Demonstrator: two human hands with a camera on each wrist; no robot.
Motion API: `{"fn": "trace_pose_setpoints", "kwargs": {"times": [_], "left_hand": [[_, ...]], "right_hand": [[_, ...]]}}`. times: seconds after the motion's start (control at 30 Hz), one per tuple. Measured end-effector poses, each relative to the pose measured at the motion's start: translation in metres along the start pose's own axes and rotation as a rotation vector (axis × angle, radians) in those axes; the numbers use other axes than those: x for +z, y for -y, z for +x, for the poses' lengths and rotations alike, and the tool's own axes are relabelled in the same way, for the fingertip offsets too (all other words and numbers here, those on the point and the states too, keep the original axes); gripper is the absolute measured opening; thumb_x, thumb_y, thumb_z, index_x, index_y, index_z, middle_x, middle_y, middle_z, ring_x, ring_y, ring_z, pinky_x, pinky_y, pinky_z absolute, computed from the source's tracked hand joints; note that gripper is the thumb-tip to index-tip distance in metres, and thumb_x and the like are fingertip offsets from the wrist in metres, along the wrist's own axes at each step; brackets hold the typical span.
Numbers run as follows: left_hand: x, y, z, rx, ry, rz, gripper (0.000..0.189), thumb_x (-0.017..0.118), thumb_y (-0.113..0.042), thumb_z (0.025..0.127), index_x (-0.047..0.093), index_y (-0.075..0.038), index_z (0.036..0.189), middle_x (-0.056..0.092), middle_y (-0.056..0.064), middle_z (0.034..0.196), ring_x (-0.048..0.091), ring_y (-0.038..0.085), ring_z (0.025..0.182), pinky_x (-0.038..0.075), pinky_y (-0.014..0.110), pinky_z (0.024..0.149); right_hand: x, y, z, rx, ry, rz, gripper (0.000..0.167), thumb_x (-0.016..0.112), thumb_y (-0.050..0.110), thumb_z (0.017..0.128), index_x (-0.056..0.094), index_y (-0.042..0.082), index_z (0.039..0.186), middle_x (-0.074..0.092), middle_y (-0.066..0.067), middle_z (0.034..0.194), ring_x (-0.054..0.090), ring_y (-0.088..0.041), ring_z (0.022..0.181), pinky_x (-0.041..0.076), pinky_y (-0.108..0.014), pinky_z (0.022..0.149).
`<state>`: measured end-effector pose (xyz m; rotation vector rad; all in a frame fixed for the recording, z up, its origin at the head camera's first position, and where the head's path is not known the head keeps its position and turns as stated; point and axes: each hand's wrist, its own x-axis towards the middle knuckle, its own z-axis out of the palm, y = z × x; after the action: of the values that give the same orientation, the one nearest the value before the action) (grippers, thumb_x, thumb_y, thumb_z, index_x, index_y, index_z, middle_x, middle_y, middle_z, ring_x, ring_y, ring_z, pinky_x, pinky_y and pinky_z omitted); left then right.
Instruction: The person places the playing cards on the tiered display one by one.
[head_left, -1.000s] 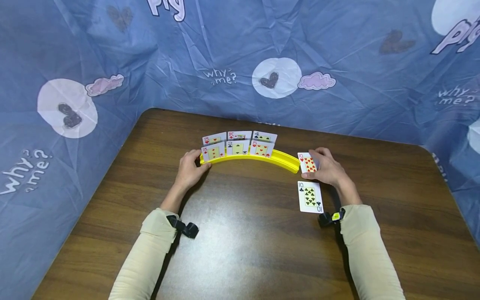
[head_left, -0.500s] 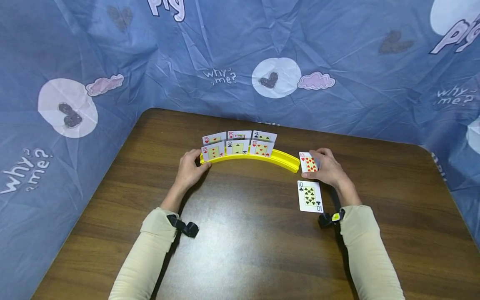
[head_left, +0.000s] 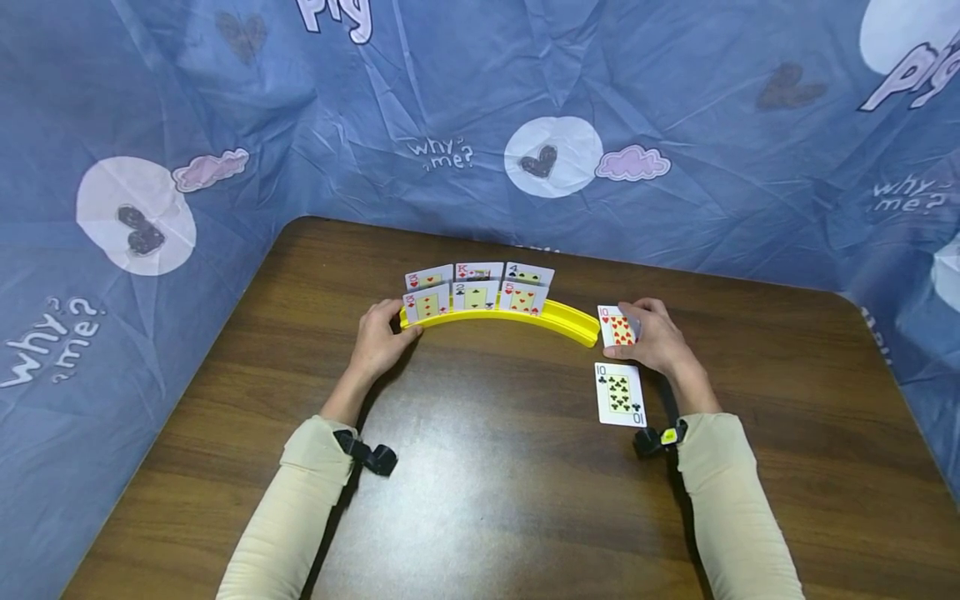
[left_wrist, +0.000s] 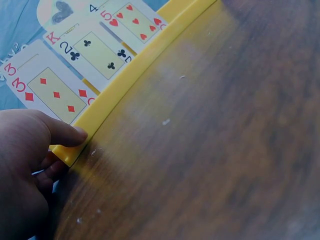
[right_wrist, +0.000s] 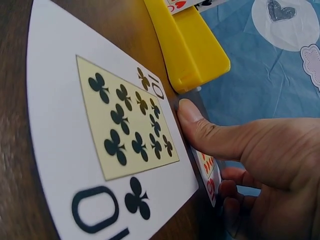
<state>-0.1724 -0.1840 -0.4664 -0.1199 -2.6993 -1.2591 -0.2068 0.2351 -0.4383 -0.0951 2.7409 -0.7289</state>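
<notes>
A curved yellow card holder (head_left: 567, 320) stands on the table with two rows of playing cards upright in its left part. In front are a three of diamonds (head_left: 426, 304), a two of clubs (head_left: 476, 295) and a five of hearts (head_left: 523, 297); behind them rise a red three, a red king (head_left: 478, 271) and a four. My left hand (head_left: 377, 340) grips the holder's left end, thumb on its front face (left_wrist: 20, 165). Just past the right end, my right hand (head_left: 660, 337) pinches a ten of hearts (head_left: 617, 325), partly covered by the fingers.
Face up below my right hand lies a ten of clubs (head_left: 620, 394), large in the right wrist view. The brown wooden table (head_left: 480, 500) reaches back to a blue printed cloth (head_left: 450, 100), which hangs behind and at the sides.
The ten of hearts has shifted very slightly to the right with my right hand. My left hand and the holder have stayed in place.
</notes>
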Motion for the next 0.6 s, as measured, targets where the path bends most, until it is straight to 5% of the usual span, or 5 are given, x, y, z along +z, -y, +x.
{"fn": "trace_pose_setpoints", "kwargs": {"times": [0.6], "left_hand": [[0.0008,0.0008,0.0,0.009,-0.008,0.002,0.031,0.074,-0.007,0.081,0.068,0.007,0.107,0.067,0.025,0.104,0.057,0.039,0.098,0.041,0.047,0.088]], "right_hand": [[-0.0042,0.0007,0.0043,0.0,0.002,-0.007,0.101,0.088,0.023,0.074,0.031,0.003,0.155,0.026,-0.03,0.151,0.037,-0.045,0.131,0.033,-0.06,0.113]]}}
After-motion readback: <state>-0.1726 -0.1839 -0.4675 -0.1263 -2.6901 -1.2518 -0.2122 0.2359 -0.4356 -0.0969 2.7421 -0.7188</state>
